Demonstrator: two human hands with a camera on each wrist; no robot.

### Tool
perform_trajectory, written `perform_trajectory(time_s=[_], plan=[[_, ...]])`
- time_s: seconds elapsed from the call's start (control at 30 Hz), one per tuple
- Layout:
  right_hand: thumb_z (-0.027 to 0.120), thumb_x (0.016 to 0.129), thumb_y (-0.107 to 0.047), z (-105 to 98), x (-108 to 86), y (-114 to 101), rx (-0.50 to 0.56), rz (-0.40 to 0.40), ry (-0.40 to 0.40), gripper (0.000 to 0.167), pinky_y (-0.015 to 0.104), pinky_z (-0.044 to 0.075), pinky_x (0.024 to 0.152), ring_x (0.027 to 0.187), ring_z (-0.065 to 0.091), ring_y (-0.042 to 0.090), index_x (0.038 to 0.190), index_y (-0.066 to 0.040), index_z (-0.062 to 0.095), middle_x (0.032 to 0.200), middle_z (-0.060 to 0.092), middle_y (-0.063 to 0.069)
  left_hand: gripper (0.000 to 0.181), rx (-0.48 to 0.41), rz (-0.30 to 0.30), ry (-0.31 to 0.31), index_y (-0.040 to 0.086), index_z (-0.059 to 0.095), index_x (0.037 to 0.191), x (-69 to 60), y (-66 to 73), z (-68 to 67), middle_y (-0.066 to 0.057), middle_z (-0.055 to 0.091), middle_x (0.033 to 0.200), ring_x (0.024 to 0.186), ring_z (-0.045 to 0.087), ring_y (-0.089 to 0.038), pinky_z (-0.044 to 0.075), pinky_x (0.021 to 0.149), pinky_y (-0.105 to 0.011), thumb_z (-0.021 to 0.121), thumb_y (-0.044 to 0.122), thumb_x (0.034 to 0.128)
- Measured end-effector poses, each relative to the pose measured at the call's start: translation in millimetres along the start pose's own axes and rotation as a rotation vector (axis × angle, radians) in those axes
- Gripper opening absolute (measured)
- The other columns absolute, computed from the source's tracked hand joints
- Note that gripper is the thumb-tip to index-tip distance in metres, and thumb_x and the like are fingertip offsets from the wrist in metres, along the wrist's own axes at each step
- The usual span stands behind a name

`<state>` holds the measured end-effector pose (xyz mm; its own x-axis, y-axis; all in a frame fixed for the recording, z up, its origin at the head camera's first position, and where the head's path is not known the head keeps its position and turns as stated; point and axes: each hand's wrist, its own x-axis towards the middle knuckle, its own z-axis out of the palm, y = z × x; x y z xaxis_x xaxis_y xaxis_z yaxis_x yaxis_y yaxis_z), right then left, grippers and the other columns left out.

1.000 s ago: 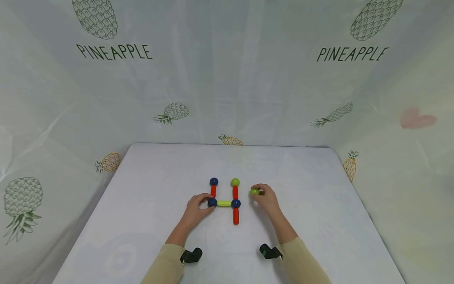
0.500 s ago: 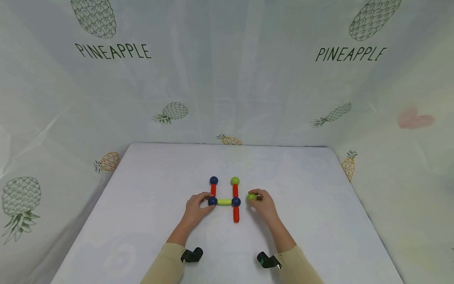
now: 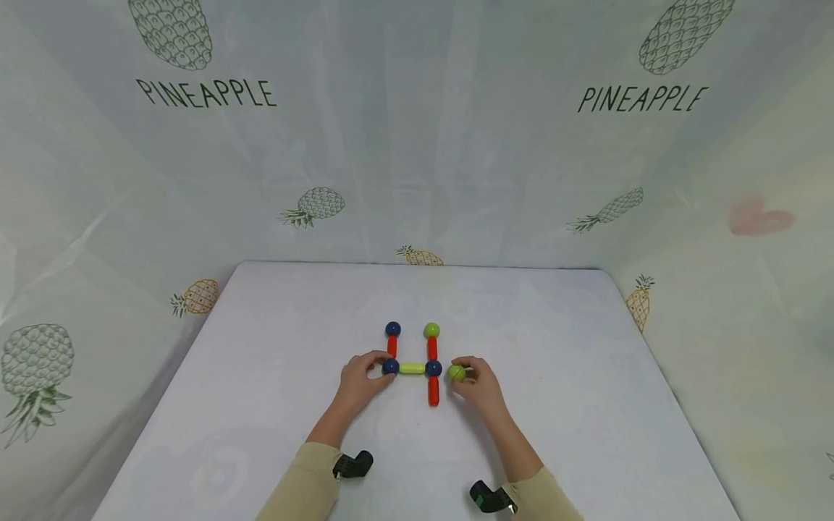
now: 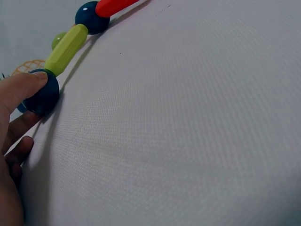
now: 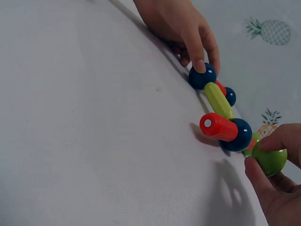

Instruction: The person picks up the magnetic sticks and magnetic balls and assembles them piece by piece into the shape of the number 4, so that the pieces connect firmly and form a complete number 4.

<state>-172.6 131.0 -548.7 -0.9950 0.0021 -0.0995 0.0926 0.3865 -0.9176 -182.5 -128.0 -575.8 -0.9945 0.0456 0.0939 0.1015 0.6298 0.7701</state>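
My left hand (image 3: 357, 380) pinches a dark blue ball (image 4: 43, 94) at the left corner of a ball-and-rod assembly. A yellow-green rod (image 3: 412, 369) joins it to a second blue ball (image 3: 433, 367). From that one, a red rod (image 5: 218, 127) points towards me, its bare end showing a silvery disc. Between thumb and fingers, my right hand (image 3: 481, 387) holds a loose green ball (image 5: 270, 159), slightly right of the second blue ball and apart from it in the head view. Two more red rods run away from me, ending in a blue ball (image 3: 393, 329) and a green ball (image 3: 431, 331).
The assembly lies on a white tabletop (image 3: 293, 311). A curtain (image 3: 417, 145) printed with pineapples hangs behind and beside the table. Black wrist cameras are strapped at both sleeves, the right one (image 3: 491, 498) near the front.
The right hand has moved towards me and a little left, bringing its green ball level with the second blue ball. The left hand keeps its hold on the corner ball.
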Motion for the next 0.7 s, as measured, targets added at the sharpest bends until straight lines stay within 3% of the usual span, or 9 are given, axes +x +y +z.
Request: perform_trajectory(time_s=[0.4,0.7], plan=[[0.079,0.077,-0.006,6,-20.6,-1,-0.040,0.039,-0.050,0.033,0.036,0.052,0.079,0.091,0.059,0.022,0.106,-0.005,0.063,0.107,0.060,0.007,0.038,0.044,0.012,0.026,0.019,0.068,0.118,-0.4,1.5,2.1,0.003,0.068,0.106,0.093,0.054,-0.019,0.039,0.084,-0.041,0.080,0.026,0.0820],[0.078,0.075,-0.002,9,-27.2,6,-0.053,-0.013,-0.046,0.032,0.035,0.051,0.081,0.094,0.058,0.023,0.103,-0.004,0.062,0.099,0.061,0.005,0.038,0.041,0.006,0.030,0.021,0.068,0.118,1.1,-2.4,5.3,0.005,0.068,0.106,0.094,0.054,-0.019,0.039,0.086,-0.042,0.080,0.027,0.0819]])
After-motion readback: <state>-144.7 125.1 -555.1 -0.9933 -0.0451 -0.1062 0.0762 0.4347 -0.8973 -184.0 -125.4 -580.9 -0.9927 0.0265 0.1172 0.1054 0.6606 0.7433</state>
